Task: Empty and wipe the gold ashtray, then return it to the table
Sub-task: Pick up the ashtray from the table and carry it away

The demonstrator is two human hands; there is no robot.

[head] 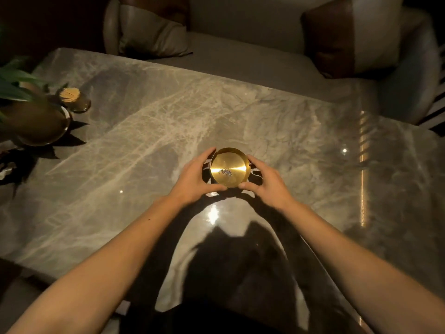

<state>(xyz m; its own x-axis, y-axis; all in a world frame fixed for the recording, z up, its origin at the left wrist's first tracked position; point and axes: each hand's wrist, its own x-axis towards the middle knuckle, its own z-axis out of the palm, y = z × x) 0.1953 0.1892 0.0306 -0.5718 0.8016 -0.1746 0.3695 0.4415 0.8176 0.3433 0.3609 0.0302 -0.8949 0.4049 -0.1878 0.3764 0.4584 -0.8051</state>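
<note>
Two hands enclose a single round dish. The fingers of the left hand (pixel 192 175) curl around the left wall of the gold ashtray (pixel 229 167), thumb at the near rim and fingertips reaching toward the far rim; the fingers of the right hand (pixel 261 180) mirror them on the right wall. Both sets of fingers are narrowed onto the dish and appear to touch its outer side, so each hand is judged to be holding it, though whether the ashtray rests on the table (pixel 301 121) or is lifted just clear of it cannot be told. The ashtray lies near the middle of the marble top, toward the near edge, its mouth upward. A small grey heap of ash (pixel 225 172) sits at the centre of its floor, so emptying is not yet done.

Handling, as a judgement: the dish looks like thin polished metal, rigid and probably light, with a smooth wall that could slip under dry fingers. A hold across opposite sides of the rim, kept level, should prevent the loose ash from spilling.

Both forearms extend straight forward from the lower corners of the view and converge on the dish, wrists nearly level, palms facing each other.

At the far left stand a potted plant (pixel 31 116) and a small jar of toothpicks (pixel 72 97), well apart from the hands. A cushioned sofa (pixel 240 44) lies beyond the table.
</note>
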